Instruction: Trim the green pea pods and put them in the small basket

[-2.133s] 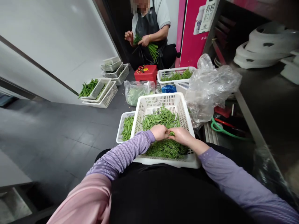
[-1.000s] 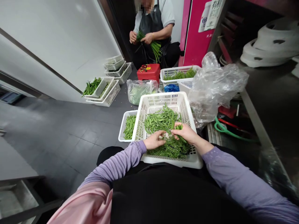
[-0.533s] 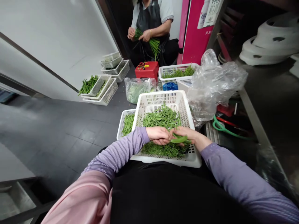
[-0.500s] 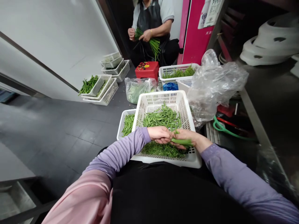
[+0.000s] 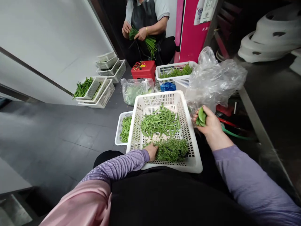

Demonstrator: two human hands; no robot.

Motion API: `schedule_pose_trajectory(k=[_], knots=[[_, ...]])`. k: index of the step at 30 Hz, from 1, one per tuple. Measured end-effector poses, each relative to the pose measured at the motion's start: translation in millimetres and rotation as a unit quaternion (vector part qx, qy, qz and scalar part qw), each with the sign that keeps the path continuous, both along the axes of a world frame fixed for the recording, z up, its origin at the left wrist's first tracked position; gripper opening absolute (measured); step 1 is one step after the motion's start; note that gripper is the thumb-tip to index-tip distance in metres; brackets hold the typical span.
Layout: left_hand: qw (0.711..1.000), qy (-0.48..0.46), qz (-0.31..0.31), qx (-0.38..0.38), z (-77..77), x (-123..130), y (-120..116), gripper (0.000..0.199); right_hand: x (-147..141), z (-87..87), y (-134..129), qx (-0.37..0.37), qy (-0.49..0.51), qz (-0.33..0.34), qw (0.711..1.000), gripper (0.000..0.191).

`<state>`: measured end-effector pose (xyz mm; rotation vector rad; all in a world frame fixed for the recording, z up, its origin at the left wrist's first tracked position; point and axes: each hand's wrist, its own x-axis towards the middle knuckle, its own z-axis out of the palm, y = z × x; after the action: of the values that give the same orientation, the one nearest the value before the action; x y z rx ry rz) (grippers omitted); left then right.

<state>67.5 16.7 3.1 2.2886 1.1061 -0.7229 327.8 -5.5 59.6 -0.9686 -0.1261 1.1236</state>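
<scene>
A large white basket (image 5: 194, 142) sits close in front of my body. Snow peas (image 5: 161, 122) lie spread in its far half, and a heap of thin green trimmings (image 5: 172, 150) fills the near half. My left hand (image 5: 152, 151) is down at the left edge of the trimmings, fingers bent together; whatever is between the fingertips is too small to tell. Out past the basket's right rim, my right hand (image 5: 208, 122) is closed around several snow pea pods (image 5: 201, 116), which stick up from the palm beside a clear plastic bag.
A smaller basket (image 5: 117, 135) of pods stands on the left. Beyond are a bag of greens (image 5: 137, 92), a red box (image 5: 143, 70) with scissors, and stacked baskets (image 5: 109, 89). A large clear bag (image 5: 216, 81) bulges at right. Opposite, a person (image 5: 145, 18) holds long green stalks.
My hands, together over the basket before, have parted. The right one moved right and up with the pods; the left dropped to the trimmings. The whole view has shifted slightly.
</scene>
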Motion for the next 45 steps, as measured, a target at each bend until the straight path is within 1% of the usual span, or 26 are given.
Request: schedule_pose_trajectory(k=[1,3,6,8,11,13,14,15,16,18,19,20,21,23,24,26,30,32,34,35,36,38,40,41,43,45], knots=[[0.999,0.002,-0.008,0.036,-5.2,4.6,4.9,0.038,5.3,3.0,-0.5,0.003,0.040,0.034,0.999,0.022],[0.995,-0.038,0.007,0.097,-13.6,28.9,17.9,0.027,6.4,8.1,-1.3,0.009,0.090,0.099,0.991,0.022],[0.989,-0.087,0.050,0.107,-25.7,81.1,40.2,0.028,-6.0,9.6,-0.6,0.019,0.113,0.168,0.979,0.021],[0.987,-0.110,0.062,0.097,-33.8,105.9,52.6,0.028,-13.5,6.7,0.1,0.016,0.100,0.188,0.977,0.020],[0.985,-0.135,0.062,0.088,-41.3,112.5,63.7,0.018,-15.8,0.9,0.3,-0.015,0.024,0.203,0.979,0.020],[0.984,-0.145,0.059,0.087,-38.9,102.0,67.4,0.012,-15.1,-2.6,0.6,-0.056,-0.079,0.200,0.975,0.021],[0.982,-0.156,0.063,0.085,-34.8,95.0,68.5,0.011,-15.6,-4.4,0.9,-0.080,-0.157,0.194,0.965,0.020],[0.980,-0.172,0.074,0.075,-28.7,87.9,69.0,0.011,-17.5,-6.3,1.2,-0.102,-0.253,0.190,0.943,0.020],[0.975,-0.191,0.096,0.053,-20.9,81.2,68.9,0.013,-20.9,-8.5,1.4,-0.120,-0.359,0.190,0.906,0.018],[0.957,-0.229,0.173,-0.044,-2.0,70.3,66.0,0.017,-32.3,-13.8,0.8,-0.120,-0.552,0.216,0.797,0.014],[0.937,-0.245,0.222,-0.110,8.2,66.1,63.3,0.018,-39.6,-16.7,-0.2,-0.106,-0.622,0.239,0.738,0.013],[0.910,-0.259,0.272,-0.173,18.1,62.5,59.8,0.018,-47.3,-19.4,-1.7,-0.089,-0.671,0.264,0.688,0.013],[0.878,-0.275,0.321,-0.226,27.3,59.3,55.8,0.019,-54.7,-21.8,-3.7,-0.070,-0.703,0.284,0.648,0.014],[0.810,-0.321,0.402,-0.281,42.8,53.1,46.8,0.023,-66.5,-24.2,-8.2,-0.040,-0.738,0.306,0.601,0.016],[0.778,-0.348,0.432,-0.294,48.9,49.6,42.1,0.025,-70.2,-24.0,-10.5,-0.028,-0.745,0.305,0.593,0.015],[0.723,-0.391,0.462,-0.332,58.5,41.7,32.6,0.029,-73.4,-20.8,-14.5,0.010,-0.737,0.296,0.608,0.015],[0.636,-0.479,0.432,-0.423,71.4,26.8,13.2,0.030,-72.1,-9.2,-20.2,0.117,-0.635,0.292,0.705,0.012],[0.603,-0.501,0.412,-0.465,74.3,22.9,4.2,0.029,-72.4,-4.8,-22.7,0.153,-0.585,0.305,0.736,0.010],[0.593,-0.498,0.396,-0.493,72.5,20.7,-2.4,0.027,-73.3,-2.5,-24.9,0.167,-0.554,0.321,0.750,0.009],[0.603,-0.492,0.392,-0.491,69.1,19.4,-4.3,0.026,-73.2,-2.1,-25.8,0.164,-0.542,0.321,0.759,0.008],[0.625,-0.483,0.393,-0.471,64.1,17.4,-5.4,0.025,-72.5,-1.9,-26.5,0.153,-0.525,0.317,0.775,0.008],[0.700,-0.443,0.414,-0.378,50.3,10.3,-5.5,0.023,-68.8,-1.7,-27.1,0.113,-0.463,0.299,0.827,0.013],[0.785,-0.360,0.434,-0.258,36.5,0.0,-4.1,0.017,-63.0,-1.1,-26.6,0.069,-0.378,0.271,0.882,0.020],[0.816,-0.319,0.432,-0.214,31.8,-5.1,-3.3,0.014,-60.2,-0.7,-26.1,0.051,-0.343,0.262,0.900,0.023],[0.853,-0.285,0.397,-0.181,30.6,-11.5,-2.2,0.018,-56.5,-0.3,-24.8,0.026,-0.311,0.259,0.914,0.025],[0.857,-0.331,0.340,-0.203,40.6,-9.0,-1.4,0.031,-56.5,-0.6,-23.6,0.020,-0.314,0.277,0.908,0.025]])
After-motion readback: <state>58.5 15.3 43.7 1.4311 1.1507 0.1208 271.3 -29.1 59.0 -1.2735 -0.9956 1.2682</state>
